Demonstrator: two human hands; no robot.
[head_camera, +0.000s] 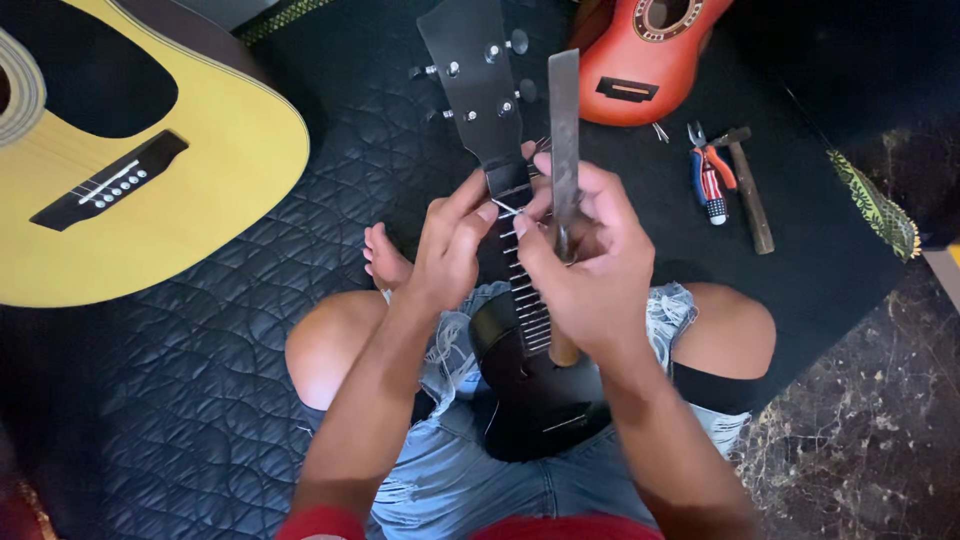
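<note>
Black ukulele (520, 350) lies across person's lap, headstock pointing away, over dark quilted mat (200, 400). Left hand (450, 245) pinches neck just below headstock, fingers closed on it. Right hand (590, 255) clamped around flat metal file (564, 130), blade upright beside headstock. Yellow guitar (140, 170) far left; red ukulele (645, 60), pliers (710, 175), hammer (748, 185) upper right.

Black ukulele (520, 330) across lap. Right hand (590, 260) grips flat metal file (564, 120) at nut; left hand (450, 240) pinches neck.
</note>
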